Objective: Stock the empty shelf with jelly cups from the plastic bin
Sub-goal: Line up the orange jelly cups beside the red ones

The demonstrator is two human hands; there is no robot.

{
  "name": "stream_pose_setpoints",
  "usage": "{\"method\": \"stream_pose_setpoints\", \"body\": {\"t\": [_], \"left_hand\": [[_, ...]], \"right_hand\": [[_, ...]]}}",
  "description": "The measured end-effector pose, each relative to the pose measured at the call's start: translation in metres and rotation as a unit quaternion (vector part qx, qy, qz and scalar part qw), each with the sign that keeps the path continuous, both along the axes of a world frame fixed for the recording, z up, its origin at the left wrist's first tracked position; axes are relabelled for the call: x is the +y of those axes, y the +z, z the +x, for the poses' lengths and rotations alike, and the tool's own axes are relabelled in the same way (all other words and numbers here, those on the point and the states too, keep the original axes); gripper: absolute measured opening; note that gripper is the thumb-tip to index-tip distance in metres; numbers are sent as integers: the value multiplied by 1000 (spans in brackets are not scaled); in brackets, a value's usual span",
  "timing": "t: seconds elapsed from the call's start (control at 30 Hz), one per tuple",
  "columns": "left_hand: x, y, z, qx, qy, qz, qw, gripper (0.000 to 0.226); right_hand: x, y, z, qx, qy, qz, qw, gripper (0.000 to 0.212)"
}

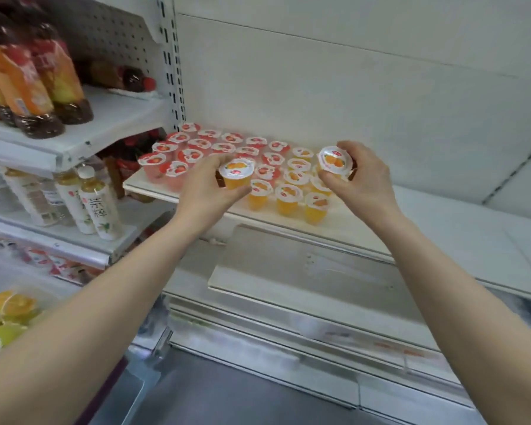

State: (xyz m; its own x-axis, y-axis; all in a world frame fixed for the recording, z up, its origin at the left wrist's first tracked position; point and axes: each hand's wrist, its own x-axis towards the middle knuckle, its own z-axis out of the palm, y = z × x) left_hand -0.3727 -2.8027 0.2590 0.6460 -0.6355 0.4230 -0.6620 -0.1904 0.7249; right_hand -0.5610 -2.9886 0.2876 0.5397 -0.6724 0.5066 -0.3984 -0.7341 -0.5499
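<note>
My left hand (206,187) grips an orange jelly cup (236,176) upright, just above the front rows on the white shelf (362,231). In my right hand (360,176) is a second orange jelly cup (334,161), tilted so its lid faces me, held over the right end of the rows. Several red jelly cups (193,148) stand in rows on the shelf's left part. To their right stand several orange jelly cups (288,197). The plastic bin is not clearly in view.
Left of the shelf, a neighbouring unit holds dark drink bottles (37,81) above and pale drink bottles (89,200) below. Fruit-printed packs (3,314) sit at the lower left. The shelf's right part is bare. A lower white shelf (288,289) juts out beneath.
</note>
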Motion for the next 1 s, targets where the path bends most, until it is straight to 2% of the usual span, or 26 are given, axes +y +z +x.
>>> {"method": "stream_pose_setpoints", "body": {"t": [0.17, 0.37, 0.57, 0.87, 1.0], "left_hand": [[-50, 5, -29, 4, -19, -9, 1000, 59], [-79, 4, -52, 4, -23, 4, 1000, 58], [-88, 5, -60, -10, -22, 36, 999, 60], [-96, 5, -68, -45, -30, 67, 996, 63], [-102, 4, -75, -85, -40, 87, 992, 65]], "right_hand": [[-50, -12, -45, 25, -49, 67, 996, 56], [-75, -50, -59, 86, -49, 137, 986, 47], [-83, -66, -53, 100, -17, 120, 988, 44], [-92, -73, -36, 75, 4, 86, 993, 37], [-97, -75, -38, 116, 9, 56, 992, 37]]}}
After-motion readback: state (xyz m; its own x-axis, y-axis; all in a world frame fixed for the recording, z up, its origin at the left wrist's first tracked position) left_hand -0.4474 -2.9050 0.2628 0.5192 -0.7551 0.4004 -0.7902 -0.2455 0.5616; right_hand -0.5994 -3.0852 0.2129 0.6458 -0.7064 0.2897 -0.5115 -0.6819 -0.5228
